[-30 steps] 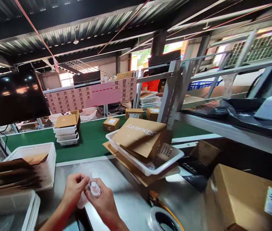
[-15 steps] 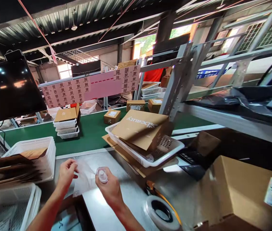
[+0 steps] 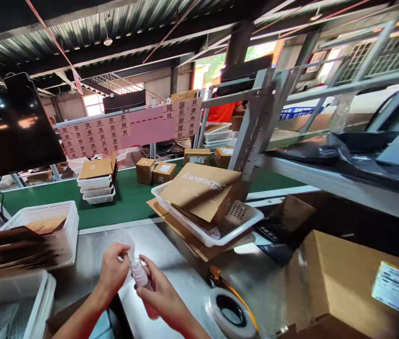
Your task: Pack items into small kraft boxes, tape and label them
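Observation:
My right hand (image 3: 167, 296) grips a small pinkish bottle (image 3: 142, 278) with a clear cap, tilted over the metal tabletop (image 3: 171, 254). Close beside it, my left hand (image 3: 111, 269) pinches a thin clear plastic bag (image 3: 126, 237) at the bottle's upper end. The bag is bunched up behind my left fingers, and part of it is hidden. Whether the bottle's cap is inside the bag, I cannot tell.
A white basket (image 3: 254, 217) with a brown carton (image 3: 204, 188) stands on flat cardboard ahead. Tape rolls (image 3: 216, 306) lie at right, near a large open box (image 3: 347, 282). Stacked baskets (image 3: 74, 235) stand left. Small boxes (image 3: 164, 173) sit on the green belt (image 3: 132, 202).
My left hand has moved right, bringing the bag against the bottle. The bottle has turned so its side shows. Another small box has appeared on the belt.

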`<state>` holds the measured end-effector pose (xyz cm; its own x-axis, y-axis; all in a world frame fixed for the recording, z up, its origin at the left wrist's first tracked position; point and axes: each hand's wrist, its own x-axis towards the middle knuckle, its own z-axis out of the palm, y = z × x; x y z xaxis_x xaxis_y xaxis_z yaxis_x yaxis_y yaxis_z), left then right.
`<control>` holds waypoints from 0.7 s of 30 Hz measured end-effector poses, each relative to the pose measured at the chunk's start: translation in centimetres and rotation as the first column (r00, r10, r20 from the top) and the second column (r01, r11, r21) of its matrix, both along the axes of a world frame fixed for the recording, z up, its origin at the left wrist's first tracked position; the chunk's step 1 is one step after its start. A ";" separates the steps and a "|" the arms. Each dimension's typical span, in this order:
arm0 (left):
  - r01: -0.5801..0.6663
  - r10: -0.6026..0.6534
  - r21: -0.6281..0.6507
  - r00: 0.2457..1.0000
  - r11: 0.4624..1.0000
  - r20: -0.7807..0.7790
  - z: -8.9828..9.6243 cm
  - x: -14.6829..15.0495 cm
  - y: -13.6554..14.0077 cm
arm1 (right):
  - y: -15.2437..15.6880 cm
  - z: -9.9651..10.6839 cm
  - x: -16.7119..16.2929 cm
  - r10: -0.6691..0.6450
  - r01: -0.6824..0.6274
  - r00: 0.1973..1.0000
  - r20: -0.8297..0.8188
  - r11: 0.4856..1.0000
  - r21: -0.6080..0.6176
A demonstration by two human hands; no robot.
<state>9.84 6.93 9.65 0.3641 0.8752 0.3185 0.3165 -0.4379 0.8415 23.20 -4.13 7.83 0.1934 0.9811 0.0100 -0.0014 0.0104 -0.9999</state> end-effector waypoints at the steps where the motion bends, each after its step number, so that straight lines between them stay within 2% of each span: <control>1: -0.003 0.003 -0.022 1.000 1.000 -0.003 -0.3 0.2 -0.1 | 0.0 -0.6 0.2 -0.026 0.026 0.999 0.041 1.000 -0.009; 5: 0.046 -0.049 -0.057 0.998 0.997 -0.041 -1.0 1.3 -1.1 | -0.5 -2.9 1.2 -0.081 0.087 0.923 0.377 0.996 0.000; 8: 0.105 -0.097 0.045 0.982 0.993 -0.159 -1.0 2.2 -2.6 | -1.1 -3.8 1.8 -0.100 0.103 0.808 0.581 0.994 0.027; 11: 0.154 -0.108 0.130 0.946 0.980 -0.305 -1.2 2.7 -4.0 | -2.2 -3.7 2.3 -0.123 0.221 0.660 0.741 0.975 -0.035; 12: 0.157 -0.104 0.141 0.940 0.978 -0.324 -1.3 2.8 -4.3 | -2.7 -3.5 2.5 -0.135 0.247 0.644 0.753 0.968 -0.038; 13: 0.145 -0.093 0.143 0.942 0.979 -0.323 -1.4 2.8 -4.4 | -3.4 -3.2 2.6 -0.147 0.249 0.665 0.732 0.968 -0.032; 14: 0.121 -0.075 0.132 0.949 0.984 -0.305 -1.5 2.8 -4.5 | -4.0 -2.8 2.7 -0.160 0.234 0.722 0.673 0.972 -0.020; 17: 0.033 -0.034 -0.012 0.981 0.999 -0.193 -1.4 2.6 -4.3 | -5.7 -1.6 2.3 -0.153 0.169 0.943 0.296 0.985 -0.027; 19: 0.037 -0.051 -0.141 0.993 0.989 -0.103 -1.2 2.4 -4.1 | -6.3 -1.3 1.8 -0.113 0.114 0.993 0.021 0.991 -0.076; 21: 0.066 -0.075 -0.208 0.997 0.976 -0.035 -0.9 2.2 -4.0 | -6.2 -1.4 1.5 -0.078 0.065 0.990 -0.117 0.992 -0.107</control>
